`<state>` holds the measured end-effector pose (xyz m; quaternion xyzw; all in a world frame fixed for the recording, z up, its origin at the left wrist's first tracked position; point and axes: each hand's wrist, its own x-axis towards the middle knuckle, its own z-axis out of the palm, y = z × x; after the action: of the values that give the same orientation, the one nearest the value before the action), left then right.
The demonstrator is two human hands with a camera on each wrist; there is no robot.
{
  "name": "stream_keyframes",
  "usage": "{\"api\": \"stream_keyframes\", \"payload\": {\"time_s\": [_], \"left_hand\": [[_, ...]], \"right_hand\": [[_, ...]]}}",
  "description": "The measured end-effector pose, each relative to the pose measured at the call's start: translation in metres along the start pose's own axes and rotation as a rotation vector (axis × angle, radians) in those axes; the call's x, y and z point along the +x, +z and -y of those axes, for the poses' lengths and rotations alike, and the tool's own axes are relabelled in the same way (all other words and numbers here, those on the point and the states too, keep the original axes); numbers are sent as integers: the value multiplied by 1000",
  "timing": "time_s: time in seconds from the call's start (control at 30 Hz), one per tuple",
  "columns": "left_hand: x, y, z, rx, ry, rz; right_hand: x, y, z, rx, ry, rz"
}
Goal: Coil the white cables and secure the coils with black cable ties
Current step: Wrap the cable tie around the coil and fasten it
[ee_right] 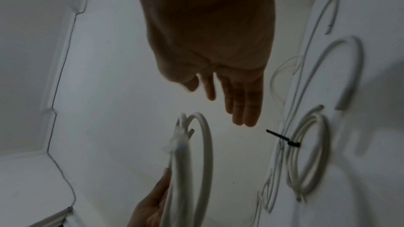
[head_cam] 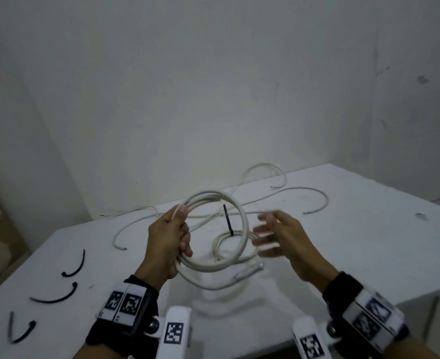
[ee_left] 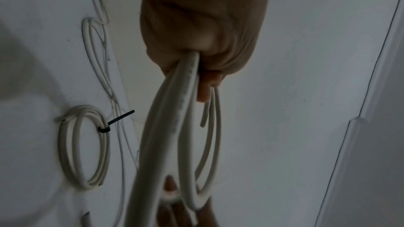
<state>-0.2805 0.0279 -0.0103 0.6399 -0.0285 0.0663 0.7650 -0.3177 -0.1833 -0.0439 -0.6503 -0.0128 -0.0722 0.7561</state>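
Above the surface (head_cam: 343, 229), a coil (head_cam: 213, 265) is held upright, gripped by the left hand (head_cam: 168, 242). Just right of its rim, the right hand (head_cam: 278, 237) is spread, holding nothing. Loose ties (head_cam: 55, 296) lie far left, nearer the left hand.

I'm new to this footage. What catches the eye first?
A big loose coil of white cable, gripped in the left hand above the table. Beyond it lies a smaller coil already bound by a black tie, while the right hand hovers open.
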Motion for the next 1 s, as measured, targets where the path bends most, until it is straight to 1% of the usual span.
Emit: {"api": "stream_keyframes", "payload": {"time_s": [0.03,0.07,0.13,0.2,0.27,0.37,0.47,0.53,0.6,0.67,0.73,0.8,0.87,0.93,1.0], "left_hand": [[4,-3,-2,-53,-4,-51],[9,-6,-4,-118,-11,-100],[18,-9,-7,-220,-5,-185],[24,-9,-7,-259,12,-250],[26,-5,-5,-288,21,-293],[22,1,0,-312,39,-309],[17,4,1,-371,28,-305],[15,3,1,-418,0,-293],[13,2,1,-453,-29,-266],[10,4,0,-457,-38,-237],[6,6,2,-409,-28,-223],[4,6,6,-318,-10,-240],[4,3,12,-242,-12,-287],[5,0,18,-181,-21,-330],[4,-1,23,-115,-3,-359]], "right_hand": [[-7,-1,-6,52,55,-17],[-16,0,-12,85,102,1],[-34,11,-20,144,131,54],[-46,27,-22,212,53,21],[-47,43,-23,224,-49,-19],[-38,61,-21,177,-165,-74],[-28,69,-20,205,-214,-206],[-24,71,-21,276,-160,-245],[-21,74,-25,402,-45,-252],[-17,77,-29,510,78,-237],[-11,77,-32,536,151,-185],[-6,74,-30,497,186,-96],[-4,68,-29,483,192,-9],[-4,63,-29,497,193,19],[-5,59,-33,449,194,29]]}}
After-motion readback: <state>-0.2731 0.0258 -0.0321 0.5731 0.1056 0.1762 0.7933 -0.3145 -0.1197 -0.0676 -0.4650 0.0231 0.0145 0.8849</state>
